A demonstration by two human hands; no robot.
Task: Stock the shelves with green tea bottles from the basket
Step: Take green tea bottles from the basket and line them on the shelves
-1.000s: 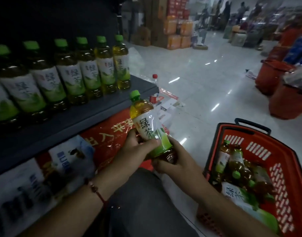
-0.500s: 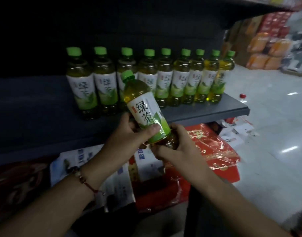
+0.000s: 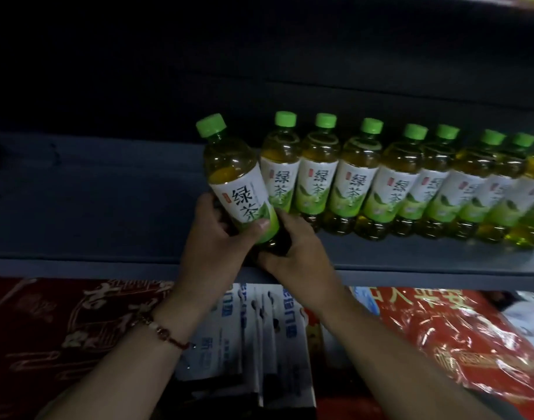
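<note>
Both hands (image 3: 259,247) grip one tilted green tea bottle (image 3: 238,183) — beside the shelf (image 3: 411,268) row.

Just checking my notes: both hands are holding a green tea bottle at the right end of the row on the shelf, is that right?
Not quite. In the head view the left hand and right hand hold the green tea bottle at the left end of the row of bottles on the shelf, not the right end.
</note>
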